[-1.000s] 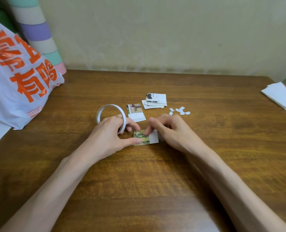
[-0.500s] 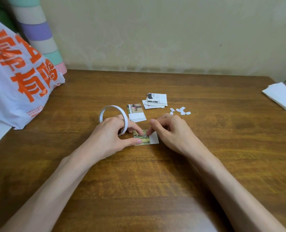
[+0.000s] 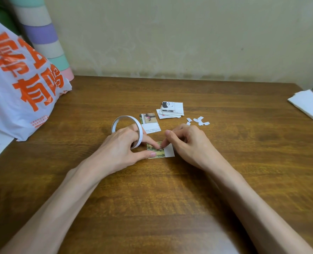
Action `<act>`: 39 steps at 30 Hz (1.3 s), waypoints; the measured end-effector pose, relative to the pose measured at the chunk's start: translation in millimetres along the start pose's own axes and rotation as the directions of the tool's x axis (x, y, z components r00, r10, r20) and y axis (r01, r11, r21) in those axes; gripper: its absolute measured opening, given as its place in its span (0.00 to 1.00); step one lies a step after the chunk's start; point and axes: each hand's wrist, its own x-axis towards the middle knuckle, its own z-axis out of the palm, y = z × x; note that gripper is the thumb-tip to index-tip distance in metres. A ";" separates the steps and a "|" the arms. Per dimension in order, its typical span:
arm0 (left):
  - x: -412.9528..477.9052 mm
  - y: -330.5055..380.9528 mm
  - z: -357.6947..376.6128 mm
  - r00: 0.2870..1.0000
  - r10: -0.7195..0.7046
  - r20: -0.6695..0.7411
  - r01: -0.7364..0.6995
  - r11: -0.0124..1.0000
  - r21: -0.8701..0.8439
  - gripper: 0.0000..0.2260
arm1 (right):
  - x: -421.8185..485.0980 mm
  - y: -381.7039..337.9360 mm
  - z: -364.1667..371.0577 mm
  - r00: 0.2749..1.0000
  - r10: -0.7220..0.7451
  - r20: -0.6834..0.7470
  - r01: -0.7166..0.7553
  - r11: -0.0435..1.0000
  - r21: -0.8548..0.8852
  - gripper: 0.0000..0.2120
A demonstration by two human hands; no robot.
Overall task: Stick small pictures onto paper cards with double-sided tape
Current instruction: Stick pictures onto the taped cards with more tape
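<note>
- My left grip (image 3: pixel 119 149) rests on the tabletop (image 3: pixel 170 208) with the thumb and forefinger stretched out, both pressing down on the left end of the paper card (image 3: pixel 169 151).
- The double-sided tape roll (image 3: pixel 127 119), a thin white ring, stands upright, looped over fingers of that same grip; I cannot tell how many fingers pass through it.
- My right grip (image 3: pixel 190 143) has its fingers curled, thumb and forefinger tips pinched together at the far edge of the card, where the picture meets the bare white part. Whatever sits between those tips is too small to make out.
- The card lies flat between my two grips, near the middle of the tabletop. A green picture (image 3: pixel 158 153) covers its left part, and the right part is plain white.
- Just beyond the roll lies a second card (image 3: pixel 150 123) with a picture on its upper half.
- Further back and to the right is a small stack of cards (image 3: pixel 174 110); the top one shows a black-and-white panda face.
- Right of the stack, a few white paper scraps (image 3: pixel 198 121) lie scattered.
- At the left edge sits a white plastic bag (image 3: pixel 14 99) with orange characters, and a pastel-striped roll (image 3: pixel 42 33) stands behind it against the wall.
- Folded white paper (image 3: pixel 309 105) lies at the far right edge.
</note>
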 end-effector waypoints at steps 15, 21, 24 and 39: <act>2.8 -0.4 0.0 1.000 -0.019 0.018 0.019 1.000 -0.009 0.10 | 4.5 11.5 0.7 1.000 0.000 -0.018 0.000 1.000 0.022 0.02; 2.2 -0.7 -0.4 0.999 -0.026 0.019 0.026 1.000 -0.017 0.10 | 6.0 11.6 3.1 1.000 -0.029 0.010 0.029 0.999 0.019 0.06; 2.1 -1.1 0.0 1.000 -0.022 0.017 0.023 0.999 -0.026 0.10 | 5.4 11.0 4.0 0.999 -0.041 0.001 0.041 0.999 0.010 0.02; 2.0 -0.5 1.2 0.998 -0.024 -0.057 0.019 0.996 -0.085 0.10 | 7.6 8.9 8.9 0.999 -0.032 -0.002 0.032 0.995 -0.090 0.05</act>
